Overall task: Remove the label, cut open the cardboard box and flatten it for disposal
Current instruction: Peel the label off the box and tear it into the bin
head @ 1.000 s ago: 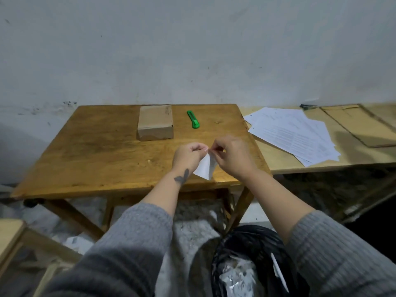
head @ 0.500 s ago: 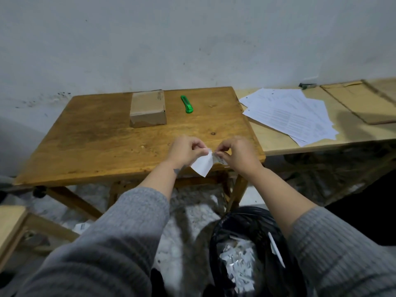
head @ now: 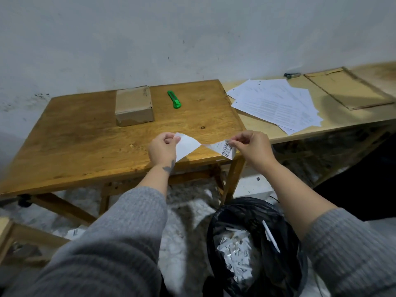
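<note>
Left hand (head: pixel 161 149) pinching the blank white half of the label (head: pixel 186 147); right hand (head: pixel 252 147) pinching the barcode half, both over the near edge of the wooden table (head: pixel 81 138), the halves joined by a thin strip. Cardboard box (head: pixel 134 106) closed, at the far side, green cutter (head: pixel 174 99) just right. Black bin bag (head: pixel 257 245) below, holding paper scraps.
</note>
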